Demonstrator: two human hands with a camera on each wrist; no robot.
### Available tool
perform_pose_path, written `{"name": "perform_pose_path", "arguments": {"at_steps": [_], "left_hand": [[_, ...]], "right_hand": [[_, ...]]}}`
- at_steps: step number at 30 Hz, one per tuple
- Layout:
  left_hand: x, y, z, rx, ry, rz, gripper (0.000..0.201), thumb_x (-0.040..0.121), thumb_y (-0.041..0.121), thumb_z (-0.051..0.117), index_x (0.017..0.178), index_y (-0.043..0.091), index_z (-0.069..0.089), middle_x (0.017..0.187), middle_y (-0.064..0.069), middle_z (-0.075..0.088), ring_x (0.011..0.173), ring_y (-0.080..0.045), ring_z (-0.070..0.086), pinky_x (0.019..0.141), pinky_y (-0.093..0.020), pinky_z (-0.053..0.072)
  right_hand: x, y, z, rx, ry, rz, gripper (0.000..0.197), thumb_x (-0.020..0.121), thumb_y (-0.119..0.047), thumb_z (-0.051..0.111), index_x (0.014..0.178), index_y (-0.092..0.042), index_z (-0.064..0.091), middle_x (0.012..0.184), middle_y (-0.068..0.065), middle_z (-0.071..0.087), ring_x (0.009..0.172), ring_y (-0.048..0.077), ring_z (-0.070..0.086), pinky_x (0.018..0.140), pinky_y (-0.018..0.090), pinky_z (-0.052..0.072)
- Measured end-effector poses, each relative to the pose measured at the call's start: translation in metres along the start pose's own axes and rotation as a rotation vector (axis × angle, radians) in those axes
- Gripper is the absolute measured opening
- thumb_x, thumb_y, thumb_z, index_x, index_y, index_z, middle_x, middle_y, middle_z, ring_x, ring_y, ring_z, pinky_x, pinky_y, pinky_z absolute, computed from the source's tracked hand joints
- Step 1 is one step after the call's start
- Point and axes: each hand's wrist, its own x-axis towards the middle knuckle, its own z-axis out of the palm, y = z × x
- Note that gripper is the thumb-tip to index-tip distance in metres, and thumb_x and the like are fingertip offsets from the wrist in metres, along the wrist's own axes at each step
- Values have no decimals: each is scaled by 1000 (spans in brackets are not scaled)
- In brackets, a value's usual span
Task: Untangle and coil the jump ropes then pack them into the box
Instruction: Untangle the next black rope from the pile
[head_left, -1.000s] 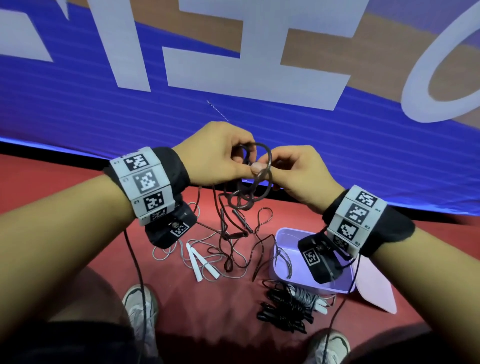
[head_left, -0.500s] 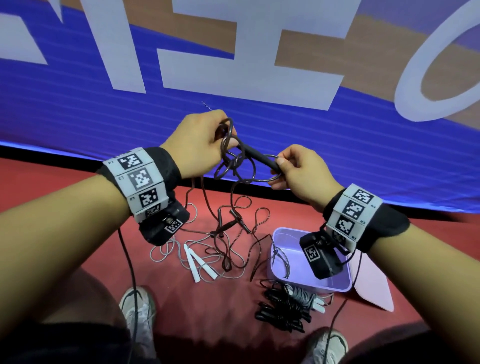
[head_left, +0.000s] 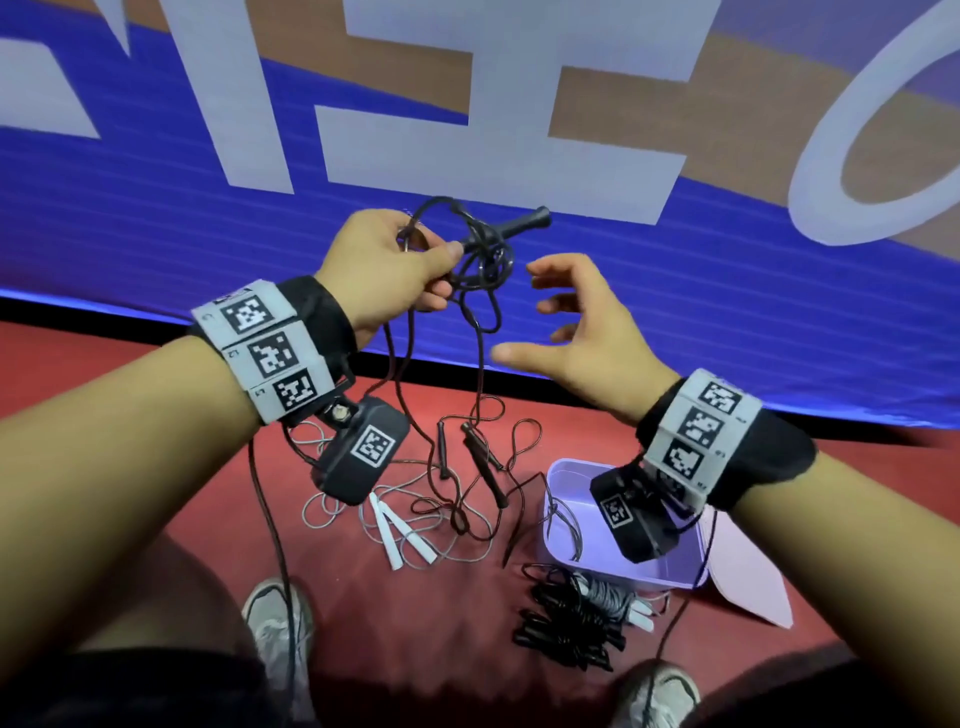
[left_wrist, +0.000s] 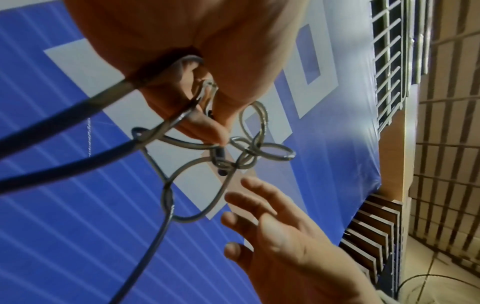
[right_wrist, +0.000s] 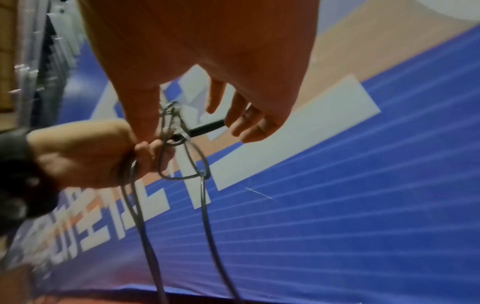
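My left hand (head_left: 410, 260) pinches a knotted bunch of dark jump rope (head_left: 480, 262) held up at chest height; a black handle (head_left: 522, 224) sticks out of the knot to the upper right. The left wrist view shows the rope loops (left_wrist: 249, 150) tangled below my left fingers (left_wrist: 207, 127). My right hand (head_left: 566, 312) hovers open just right of the knot, fingers spread, touching nothing. In the right wrist view the black handle (right_wrist: 206, 128) lies past my right fingertips (right_wrist: 249, 125). Rope strands hang down to a tangle (head_left: 467, 483) on the red floor. The lilac box (head_left: 571, 564) stands at lower right.
White rope handles (head_left: 400, 535) and thin grey rope lie on the floor left of the box. A bundle of coiled black and grey ropes (head_left: 576, 618) sits in front of the box. The box lid (head_left: 753, 582) lies to its right. A blue banner (head_left: 156, 218) rises behind. My shoes (head_left: 275, 623) are below.
My right hand let go of the black handle and drew back open to the right. The left hand rose slightly, keeping the knot; the handle now points up and right.
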Motion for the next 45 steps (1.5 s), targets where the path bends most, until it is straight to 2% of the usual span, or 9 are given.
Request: {"name": "perform_pose_path", "arguments": {"at_steps": [3,6,10,18,22,26,32,35,45], "left_hand": [[-5,1,9,-18,-42,-41,15,90,12,71,92,1,61,68,-12,62,53,-13,63,53,-20,53],[-10,3,13,-5,-95,-66,14,88,11,73,89,2,62,68,-9,64,56,-13,65,55,-21,55],[-13,8,10,-36,-144,-140,13,87,4,72,86,6,59,68,-9,64,60,-17,69,54,-21,56],[-14,13,6,-51,-171,-256,20,87,5,72,92,13,54,64,-2,70,50,-12,67,36,-17,40],[-17,10,6,-83,-180,-251,9,95,6,63,98,10,57,88,-15,69,59,-15,72,43,-17,50],[-17,9,6,-114,-155,-226,6,96,3,61,96,8,58,88,-19,70,68,-21,75,51,-20,56],[-17,7,7,-108,-225,-179,11,96,2,59,98,12,60,80,-5,73,70,-15,74,46,-17,48],[-15,6,7,-90,-246,-152,18,97,-3,54,102,12,62,89,-8,70,73,-12,74,47,-17,47],[-11,5,2,11,-346,-98,36,91,-7,53,121,12,60,70,-1,63,55,-16,60,43,-23,35]], "right_hand": [[0,-6,16,-1,-6,-28,50,75,-39,84,114,-28,55,115,-9,63,94,11,66,72,20,52],[6,-8,21,150,52,59,7,93,-16,66,99,-19,62,88,3,70,72,19,71,63,30,54],[8,-9,16,264,27,143,15,98,-5,57,89,-16,60,75,8,66,58,15,66,54,25,52],[10,-13,16,385,33,150,12,98,0,54,94,-11,58,93,9,64,59,15,67,47,23,47],[12,-15,9,422,-10,154,18,90,0,64,104,-11,63,98,6,69,64,16,65,51,23,40],[11,-15,8,404,-62,120,23,81,-2,72,99,-15,67,99,1,70,77,16,64,61,26,42],[12,-12,10,472,39,200,0,96,-15,64,96,-15,64,88,-2,73,71,17,68,56,22,44],[15,-13,7,489,52,209,13,96,-9,59,89,-20,62,86,-2,73,69,16,68,53,21,43],[15,-14,6,512,-13,255,15,93,-6,58,85,-18,60,95,12,68,53,15,55,53,28,32]]}}
